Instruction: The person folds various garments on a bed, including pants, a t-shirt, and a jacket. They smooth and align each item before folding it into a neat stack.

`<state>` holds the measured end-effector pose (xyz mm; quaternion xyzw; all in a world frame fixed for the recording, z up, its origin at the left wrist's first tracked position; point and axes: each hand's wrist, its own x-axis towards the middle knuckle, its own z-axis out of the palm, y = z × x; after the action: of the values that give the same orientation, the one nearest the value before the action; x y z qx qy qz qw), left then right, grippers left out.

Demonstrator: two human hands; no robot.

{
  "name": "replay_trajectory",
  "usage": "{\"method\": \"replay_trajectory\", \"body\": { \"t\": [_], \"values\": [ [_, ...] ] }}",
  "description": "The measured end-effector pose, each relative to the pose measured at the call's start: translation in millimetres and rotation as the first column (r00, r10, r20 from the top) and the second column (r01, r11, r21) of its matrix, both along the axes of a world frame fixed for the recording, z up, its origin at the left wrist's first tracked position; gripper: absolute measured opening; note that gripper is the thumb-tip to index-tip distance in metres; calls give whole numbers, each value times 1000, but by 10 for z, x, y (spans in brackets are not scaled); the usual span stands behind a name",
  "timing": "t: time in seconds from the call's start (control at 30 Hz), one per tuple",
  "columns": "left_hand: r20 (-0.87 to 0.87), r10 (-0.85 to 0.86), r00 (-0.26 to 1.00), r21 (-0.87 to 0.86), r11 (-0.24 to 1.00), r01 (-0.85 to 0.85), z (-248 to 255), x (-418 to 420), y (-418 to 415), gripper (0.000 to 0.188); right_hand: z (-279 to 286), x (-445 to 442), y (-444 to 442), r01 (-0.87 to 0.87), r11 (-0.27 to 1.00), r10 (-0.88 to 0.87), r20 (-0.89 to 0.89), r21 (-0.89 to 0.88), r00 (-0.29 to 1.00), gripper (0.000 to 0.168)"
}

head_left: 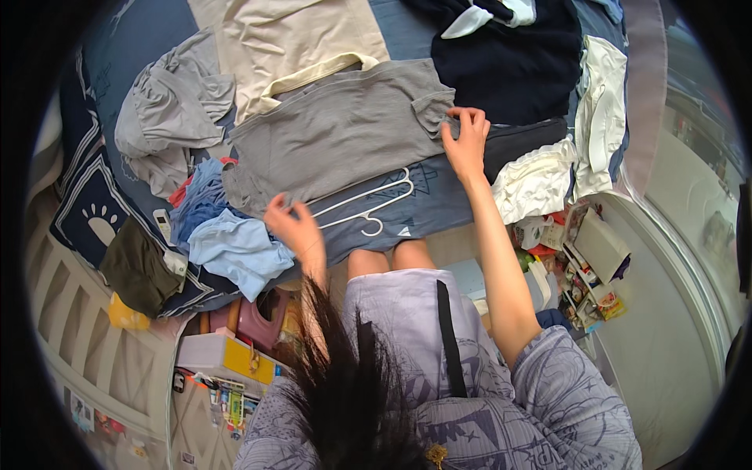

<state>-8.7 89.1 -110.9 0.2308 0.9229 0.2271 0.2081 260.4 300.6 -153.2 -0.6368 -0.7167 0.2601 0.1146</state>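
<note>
A grey garment (341, 129) lies spread sideways across the bed, its near edge beside a white plastic hanger (364, 202). At the garment's right end, my right hand (467, 138) touches the bunched grey fabric with thumb and fingers bent; whether it pinches the cloth cannot be told. My left hand (294, 226) is slightly blurred, its fingers apart, just below the garment's lower left corner and above a light blue cloth (241, 249). The hanger lies on the blue bedsheet (435, 205), its hook towards me, and its left end is hidden at the garment.
A beige garment (299, 35) and a black garment (505, 70) lie behind. White garments (602, 111) are at right; a light grey garment (170, 106), a white remote control (162, 226) and a dark olive cloth (138, 270) are at left. Storage boxes (202, 352) stand beside the bed.
</note>
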Motion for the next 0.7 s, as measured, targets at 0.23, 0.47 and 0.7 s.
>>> {"method": "replay_trajectory", "body": {
  "t": [0.23,0.47,0.7],
  "values": [
    [-68,211,975,-47,976,-215,-238,-736,-634,76,50,-92,-243,-257,965,262,142,-54,955,40],
    [-116,125,985,-94,986,-136,-188,-850,-341,60,123,-203,-375,-173,901,251,155,-397,955,20],
    [-98,236,967,36,972,-233,-399,-999,-446,32,312,-1370,-400,-469,764,393,-257,-443,883,18]
  ]
}}
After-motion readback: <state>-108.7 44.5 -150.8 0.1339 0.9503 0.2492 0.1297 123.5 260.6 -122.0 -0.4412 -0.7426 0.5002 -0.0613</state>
